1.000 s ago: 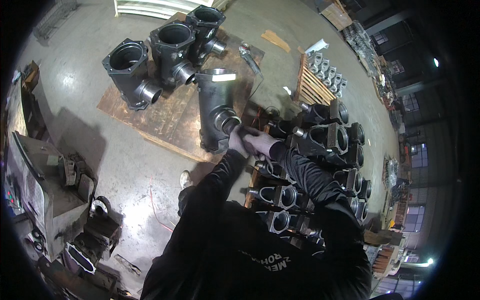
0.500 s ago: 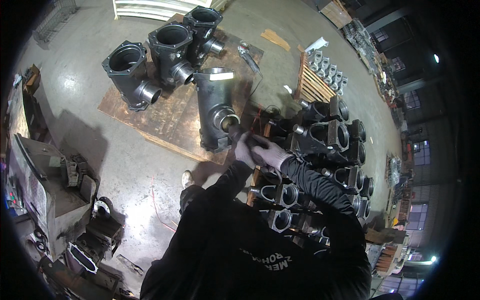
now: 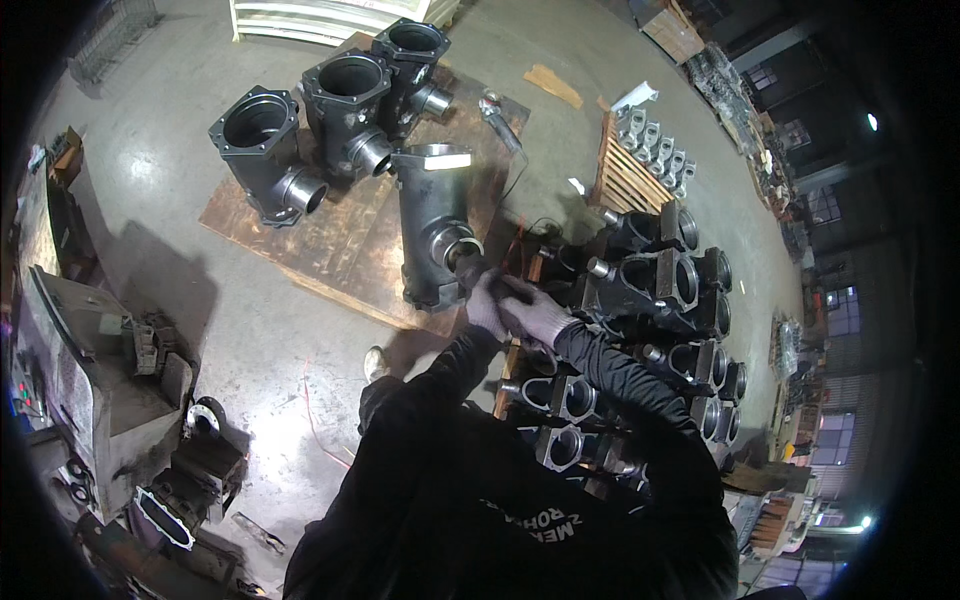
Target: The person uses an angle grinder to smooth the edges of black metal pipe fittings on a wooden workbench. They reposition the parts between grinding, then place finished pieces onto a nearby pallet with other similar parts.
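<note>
A black cast valve body lies on its side on a rusty steel plate, its round side port facing me. My left hand and my right hand, both in grey gloves, are pressed together just below that port. The left hand's fingers are at the casting's lower edge. The right hand's fingers lie over the left hand. Whether either hand holds something small is hidden between the gloves.
Three more black valve bodies stand upright at the plate's far end. A pallet of stacked black castings is close on my right, grey castings on a wooden pallet beyond. A grey machine and scrap parts sit at left.
Both hands have drawn back a little from the port toward my body and come together. The valve body has not moved.
</note>
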Available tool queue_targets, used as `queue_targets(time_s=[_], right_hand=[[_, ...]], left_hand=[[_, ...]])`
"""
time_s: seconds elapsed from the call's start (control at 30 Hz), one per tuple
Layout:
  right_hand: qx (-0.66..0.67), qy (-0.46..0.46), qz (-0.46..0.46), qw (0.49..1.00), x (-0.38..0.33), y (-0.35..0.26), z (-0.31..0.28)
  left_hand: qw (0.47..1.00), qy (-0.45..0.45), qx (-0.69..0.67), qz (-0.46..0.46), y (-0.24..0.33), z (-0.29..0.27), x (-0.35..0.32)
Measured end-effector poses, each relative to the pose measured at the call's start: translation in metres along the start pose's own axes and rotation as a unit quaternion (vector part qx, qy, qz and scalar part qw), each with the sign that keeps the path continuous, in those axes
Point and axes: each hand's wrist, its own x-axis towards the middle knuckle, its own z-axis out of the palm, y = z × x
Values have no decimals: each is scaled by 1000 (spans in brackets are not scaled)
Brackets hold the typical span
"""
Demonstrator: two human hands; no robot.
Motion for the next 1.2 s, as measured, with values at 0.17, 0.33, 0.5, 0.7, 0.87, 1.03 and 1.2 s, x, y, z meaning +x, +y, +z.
queue_targets(time_s=[0.17,0.33,0.5,0.7,0.87,1.03,1.2], right_hand=[[-54,26,-48,997,27,-5,9],[-57,24,13,998,33,-7,5],[10,13,-57,998,20,1,7],[-62,55,-135,987,-12,28,2],[-79,113,-202,970,-27,39,9],[-20,58,-131,989,-29,27,8],[-67,92,-163,980,-1,20,17]], left_hand=[[999,-25,-6,-34,19,-24,53],[1000,-8,10,-16,19,-25,66],[996,-87,-6,-22,18,-5,19],[996,-80,-10,28,-11,-1,-11],[997,-66,-28,-6,-28,-23,-4],[997,-59,10,39,-22,-23,6],[998,3,54,-23,8,2,-11]])
